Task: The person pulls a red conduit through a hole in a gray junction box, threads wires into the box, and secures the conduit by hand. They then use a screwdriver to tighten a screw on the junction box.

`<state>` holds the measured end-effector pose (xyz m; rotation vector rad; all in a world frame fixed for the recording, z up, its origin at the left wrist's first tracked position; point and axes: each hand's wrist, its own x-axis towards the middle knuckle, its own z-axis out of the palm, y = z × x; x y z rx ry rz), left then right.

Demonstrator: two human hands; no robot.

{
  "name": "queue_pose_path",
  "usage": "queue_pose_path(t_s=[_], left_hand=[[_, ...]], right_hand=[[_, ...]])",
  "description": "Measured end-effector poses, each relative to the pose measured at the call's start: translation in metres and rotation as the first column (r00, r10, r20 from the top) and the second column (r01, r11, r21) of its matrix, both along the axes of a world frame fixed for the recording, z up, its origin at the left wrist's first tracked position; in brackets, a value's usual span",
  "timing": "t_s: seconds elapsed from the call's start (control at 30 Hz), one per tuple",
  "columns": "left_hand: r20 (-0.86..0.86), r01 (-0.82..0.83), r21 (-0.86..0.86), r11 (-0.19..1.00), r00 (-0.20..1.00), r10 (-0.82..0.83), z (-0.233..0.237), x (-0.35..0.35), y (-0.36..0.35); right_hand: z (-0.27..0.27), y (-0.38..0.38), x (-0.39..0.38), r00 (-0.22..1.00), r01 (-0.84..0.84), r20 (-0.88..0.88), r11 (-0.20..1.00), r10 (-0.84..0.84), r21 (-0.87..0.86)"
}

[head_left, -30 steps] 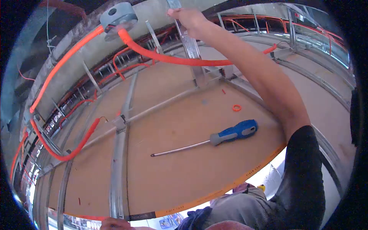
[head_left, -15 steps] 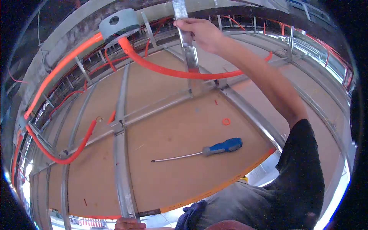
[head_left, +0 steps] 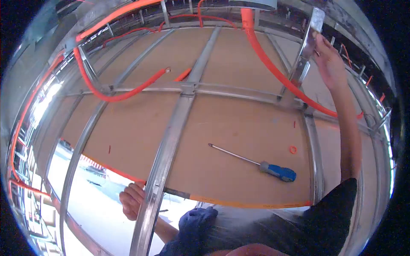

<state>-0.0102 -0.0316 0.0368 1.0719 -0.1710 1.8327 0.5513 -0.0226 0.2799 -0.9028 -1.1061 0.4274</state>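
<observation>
My right hand is raised at the upper right, thumb and fingers closed on the upper part of an upright metal strip. My left hand, fingers curled round, grips a long metal channel at the open edge of the brown boards; the channel hides part of this hand and the wrist. A screwdriver with a blue and grey handle lies on the brown board between my hands, its shaft pointing left. A small orange ring rests to the right of the screwdriver.
An orange corrugated conduit hangs from a grey round box and passes in front of the metal strip. Another orange conduit curves at the left, with a free end. Metal channels cross the boards. Beyond the board edge is a bright drop.
The view has swung left, so everything sits further right. My left hand now shows further up along the metal channel. My right hand still holds the metal strip.
</observation>
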Motion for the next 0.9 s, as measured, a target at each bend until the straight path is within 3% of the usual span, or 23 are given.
queue_pose_path(t_s=[0.1,0.13,0.2,0.23,0.27,0.33,0.37,0.4,0.43,0.47,0.5,0.57,0.7,0.77,0.83,0.9], left_hand=[[0.021,-0.080,-0.227,0.971,0.996,0.087,-0.026,-0.023,-0.005],[0.012,-0.087,-0.222,0.971,0.996,0.092,-0.043,-0.034,-0.009],[-0.493,-0.355,-0.500,0.790,0.866,0.077,-0.100,-0.073,-0.017],[-0.392,-0.225,-0.589,0.776,0.919,-0.031,-0.128,-0.081,-0.018],[-0.480,-0.338,-0.499,0.798,0.875,0.071,-0.166,-0.078,-0.023],[-0.559,0.037,-0.491,0.871,0.753,-0.347,-0.091,-0.029,-0.040],[-0.576,0.115,-0.537,0.836,0.674,-0.463,-0.092,-0.024,-0.042],[-0.627,0.015,-0.600,0.800,0.612,-0.481,-0.070,-0.004,-0.055],[-0.645,-0.013,-0.546,0.838,0.644,-0.411,-0.066,0.014,-0.065],[-0.608,0.123,-0.493,0.861,0.659,-0.442,-0.070,0.026,-0.063],[-0.613,0.394,-0.403,0.826,0.554,-0.564,-0.069,0.031,-0.051],[-0.653,0.661,-0.175,0.730,0.477,-0.588,-0.047,0.051,-0.045],[-0.792,0.745,-0.137,0.653,0.314,-0.524,0.028,0.074,-0.052],[-0.897,0.659,-0.068,0.749,0.288,-0.335,0.061,0.083,-0.055],[-0.827,0.571,0.050,0.820,0.484,-0.286,0.076,0.099,-0.057],[-0.823,0.433,0.154,0.888,0.554,-0.127,0.108,0.118,-0.054]], right_hand=[[-0.002,-0.001,0.009,0.993,-0.079,0.084,0.996,0.082,-0.030],[-0.005,0.000,0.007,0.998,-0.034,0.044,0.999,0.034,0.002],[-0.005,0.000,0.002,0.999,-0.032,0.040,0.999,0.032,0.006],[-0.002,-0.003,-0.004,0.999,-0.020,0.038,1.000,0.020,0.009],[-0.002,-0.006,-0.010,0.996,-0.089,0.016,0.996,0.088,0.033],[-0.004,-0.002,0.006,0.994,-0.097,0.041,0.995,0.097,-0.008],[-0.007,-0.003,0.006,0.995,-0.096,-0.009,0.993,0.097,0.063],[0.004,-0.016,-0.020,0.994,-0.032,0.101,0.999,0.031,0.005],[0.007,-0.021,-0.026,0.995,-0.047,0.089,0.998,0.050,-0.041],[0.010,-0.020,-0.030,0.996,-0.065,0.051,0.997,0.067,-0.031],[0.010,-0.017,-0.034,0.996,-0.094,0.012,0.995,0.094,-0.024],[0.010,-0.014,-0.031,0.997,-0.069,0.023,0.996,0.070,-0.058],[0.010,-0.015,-0.031,0.997,-0.045,0.067,0.997,0.049,-0.065],[0.011,-0.014,-0.029,0.995,-0.067,0.065,0.996,0.071,-0.054],[0.010,-0.017,-0.034,0.999,-0.030,0.040,0.995,0.034,-0.094],[0.007,-0.011,-0.028,0.997,-0.068,0.019,0.995,0.069,-0.070]])
